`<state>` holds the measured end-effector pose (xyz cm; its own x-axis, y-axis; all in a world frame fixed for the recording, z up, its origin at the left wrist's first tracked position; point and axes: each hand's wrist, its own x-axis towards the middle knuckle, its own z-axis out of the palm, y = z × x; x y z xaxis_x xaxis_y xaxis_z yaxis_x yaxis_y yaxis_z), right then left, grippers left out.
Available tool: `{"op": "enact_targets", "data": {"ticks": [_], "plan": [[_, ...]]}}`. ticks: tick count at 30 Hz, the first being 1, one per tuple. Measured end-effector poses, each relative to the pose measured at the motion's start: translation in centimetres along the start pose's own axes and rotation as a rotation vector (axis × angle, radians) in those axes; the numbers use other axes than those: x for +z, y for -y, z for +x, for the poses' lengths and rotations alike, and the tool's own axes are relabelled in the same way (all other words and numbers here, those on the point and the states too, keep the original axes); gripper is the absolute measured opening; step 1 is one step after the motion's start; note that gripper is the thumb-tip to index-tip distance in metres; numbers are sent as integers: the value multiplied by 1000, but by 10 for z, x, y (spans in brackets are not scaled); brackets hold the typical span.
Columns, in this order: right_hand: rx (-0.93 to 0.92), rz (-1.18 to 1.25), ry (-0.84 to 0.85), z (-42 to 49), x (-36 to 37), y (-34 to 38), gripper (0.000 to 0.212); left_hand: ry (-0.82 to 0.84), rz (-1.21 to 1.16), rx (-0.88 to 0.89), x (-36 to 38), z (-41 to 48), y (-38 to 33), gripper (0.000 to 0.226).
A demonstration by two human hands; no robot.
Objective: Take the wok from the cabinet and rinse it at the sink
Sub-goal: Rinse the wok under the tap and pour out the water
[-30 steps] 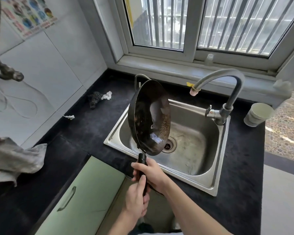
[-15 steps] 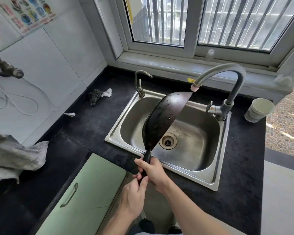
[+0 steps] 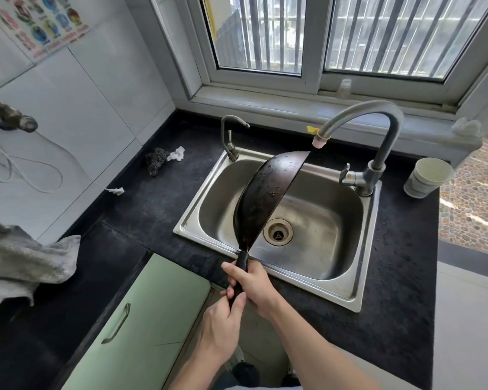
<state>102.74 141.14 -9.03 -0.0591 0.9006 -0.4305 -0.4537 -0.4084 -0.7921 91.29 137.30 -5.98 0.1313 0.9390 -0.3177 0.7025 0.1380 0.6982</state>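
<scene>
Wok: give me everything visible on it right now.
The wok is a dark, round pan, apparently metal, with a worn, blotchy surface carrying a few water droplets. It is turned on edge over the steel sink, its rounded underside facing left and its far rim just below the tall faucet spout, where no water is visibly running. A black handle runs toward the camera, gripped by both hands: the right hand nearer the pan, the left hand behind it. Nothing else visibly touches it.

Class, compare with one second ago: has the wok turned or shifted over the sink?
Yes. The wok has rolled to the right: its hollow faced us, now its wet underside does, and its far rim has swung from the small tap toward the main faucet.
</scene>
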Motion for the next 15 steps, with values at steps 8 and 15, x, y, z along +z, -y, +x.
{"op": "enact_targets", "data": {"ticks": [8,15], "plan": [[-9,-4,-22,1,1,-1,29,45,-52,-57,1,1,4,42],[-11,-23,-35,-3,-1,2,25,44,-53,-65,4,-1,-1,43]]}}
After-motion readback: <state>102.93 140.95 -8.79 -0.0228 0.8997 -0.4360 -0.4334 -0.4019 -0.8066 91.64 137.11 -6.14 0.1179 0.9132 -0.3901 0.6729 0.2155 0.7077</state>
